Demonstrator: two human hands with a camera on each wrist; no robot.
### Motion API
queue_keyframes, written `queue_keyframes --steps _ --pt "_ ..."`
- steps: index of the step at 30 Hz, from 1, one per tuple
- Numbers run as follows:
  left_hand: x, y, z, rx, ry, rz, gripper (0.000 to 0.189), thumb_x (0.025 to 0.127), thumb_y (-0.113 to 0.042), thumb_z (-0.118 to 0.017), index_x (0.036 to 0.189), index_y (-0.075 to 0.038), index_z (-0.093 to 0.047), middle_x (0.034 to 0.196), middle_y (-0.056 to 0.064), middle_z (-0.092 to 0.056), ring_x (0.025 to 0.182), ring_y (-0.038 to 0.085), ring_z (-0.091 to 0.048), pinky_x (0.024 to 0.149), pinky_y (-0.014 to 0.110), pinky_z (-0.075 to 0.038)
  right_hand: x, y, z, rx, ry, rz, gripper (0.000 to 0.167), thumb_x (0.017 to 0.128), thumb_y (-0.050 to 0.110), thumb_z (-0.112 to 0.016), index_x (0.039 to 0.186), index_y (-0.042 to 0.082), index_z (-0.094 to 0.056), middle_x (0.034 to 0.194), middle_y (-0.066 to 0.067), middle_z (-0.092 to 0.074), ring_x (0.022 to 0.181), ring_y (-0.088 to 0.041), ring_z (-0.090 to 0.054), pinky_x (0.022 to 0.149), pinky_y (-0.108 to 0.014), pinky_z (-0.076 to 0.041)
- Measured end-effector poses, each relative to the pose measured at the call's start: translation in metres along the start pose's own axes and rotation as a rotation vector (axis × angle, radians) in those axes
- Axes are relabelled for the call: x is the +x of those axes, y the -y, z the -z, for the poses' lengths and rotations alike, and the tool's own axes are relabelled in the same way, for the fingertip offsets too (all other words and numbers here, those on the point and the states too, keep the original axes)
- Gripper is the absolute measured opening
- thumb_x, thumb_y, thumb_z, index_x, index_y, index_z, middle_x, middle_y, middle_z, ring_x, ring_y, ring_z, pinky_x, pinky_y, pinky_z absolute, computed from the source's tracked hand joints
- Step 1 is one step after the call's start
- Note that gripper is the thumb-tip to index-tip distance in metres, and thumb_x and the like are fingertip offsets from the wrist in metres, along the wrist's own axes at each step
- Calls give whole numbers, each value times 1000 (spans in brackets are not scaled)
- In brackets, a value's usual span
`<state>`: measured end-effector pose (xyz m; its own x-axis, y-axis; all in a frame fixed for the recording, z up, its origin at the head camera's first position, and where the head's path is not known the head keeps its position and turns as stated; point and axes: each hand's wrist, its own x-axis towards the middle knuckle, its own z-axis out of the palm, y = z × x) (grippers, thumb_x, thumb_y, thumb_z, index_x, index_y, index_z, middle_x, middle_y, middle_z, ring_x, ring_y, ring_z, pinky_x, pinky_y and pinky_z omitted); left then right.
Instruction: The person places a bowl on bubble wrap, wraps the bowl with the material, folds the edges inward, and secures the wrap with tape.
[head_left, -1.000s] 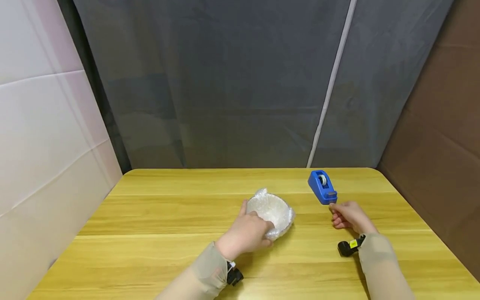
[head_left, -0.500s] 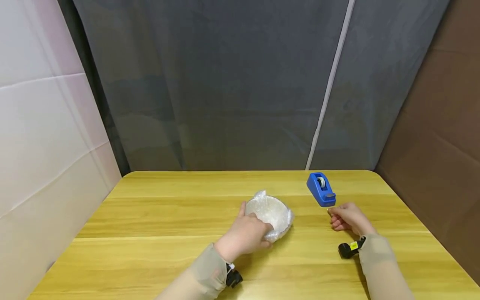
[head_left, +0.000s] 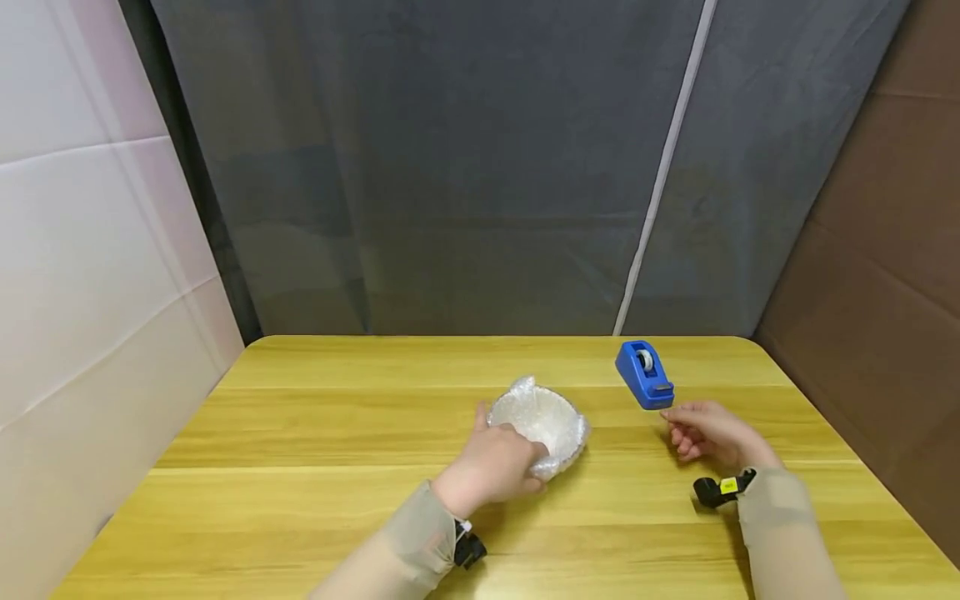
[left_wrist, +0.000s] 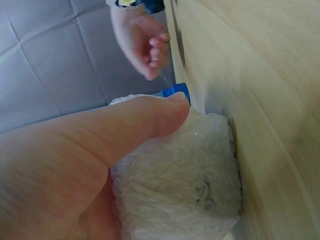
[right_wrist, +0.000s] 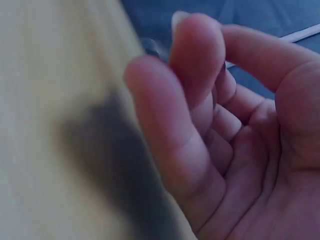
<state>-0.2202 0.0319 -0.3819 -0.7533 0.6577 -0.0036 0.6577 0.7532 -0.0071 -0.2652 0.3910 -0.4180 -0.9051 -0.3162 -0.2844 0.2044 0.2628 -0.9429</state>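
My left hand [head_left: 495,467] grips the near rim of a bowl covered in bubble wrap [head_left: 555,421], fingers inside and thumb outside. In the left wrist view the thumb presses on the bubbly wrap [left_wrist: 175,175]. My right hand [head_left: 708,429] is just in front of the blue tape dispenser [head_left: 645,379], thumb and index finger brought together. A small clear piece of tape [right_wrist: 150,45] shows faintly at its fingertips in the right wrist view; its length is hard to tell. The other fingers curl toward the palm.
The wooden table [head_left: 300,433] stretches out on both sides of the bowl. A grey curtain [head_left: 450,208] hangs behind it, a white panel [head_left: 97,250] stands at the left and a brown one [head_left: 885,275] at the right.
From the dispenser's front end, my right hand has drawn back a little toward me and to the right, fingertips still pinched. The left hand and the bowl stay in place.
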Motion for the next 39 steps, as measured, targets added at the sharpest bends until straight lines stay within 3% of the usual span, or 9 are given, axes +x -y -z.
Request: queue_keyframes --steps 6,10,16,22,28,34,39 --pt "3 2 -2 1 5 24 31 83 -50 -70 106 -30 -70 87 -8 -70 92 20 -62 102 76 -15 0 32 -12 -143 160 172 24 100 19 -52 80 7 -55 61 1 -53 44 -6 -42 54 -30 -54" --pt "5 1 -4 -3 5 25 30 83 -50 -69 105 -30 -70 89 -8 -70 92 20 -62 101 77 -14 4 54 -28 -250 207 268 23 99 17 -54 79 7 -57 57 3 -46 44 -6 -37 51 -32 -52" --pt "9 -1 -6 -3 2 31 27 82 -50 -70 101 -31 -69 88 -9 -70 91 19 -62 101 77 -16 20 95 -56 -427 299 361 23 97 15 -57 77 4 -60 55 2 -43 46 -7 -37 45 -22 -40" --pt "15 -3 -6 -1 2 16 24 82 -49 -70 97 -30 -68 86 -9 -69 93 20 -62 100 77 -19 36 124 -84 -539 378 331 27 95 19 -60 77 -1 -60 63 2 -47 50 -11 -40 48 -21 -36" --pt "18 -7 -6 14 12 13 27 83 -50 -69 102 -31 -69 85 -10 -69 95 20 -62 100 77 -19 55 132 -103 -681 457 282 35 92 20 -63 78 -12 -55 60 5 -45 52 -9 -37 49 -22 -34" --pt "20 -10 -5 24 3 9 23 82 -50 -70 95 -32 -67 79 -12 -66 92 19 -62 100 77 -21 69 131 -112 -826 468 232 32 87 18 -66 66 -3 -55 58 1 -50 49 -6 -33 45 -21 -28" --pt "22 -12 -4 40 -7 7 25 81 -50 -71 98 -33 -68 85 -12 -69 94 19 -62 100 76 -21 75 127 -119 -972 413 266 28 83 15 -70 59 7 -58 58 0 -57 48 -4 -34 47 -18 -28"
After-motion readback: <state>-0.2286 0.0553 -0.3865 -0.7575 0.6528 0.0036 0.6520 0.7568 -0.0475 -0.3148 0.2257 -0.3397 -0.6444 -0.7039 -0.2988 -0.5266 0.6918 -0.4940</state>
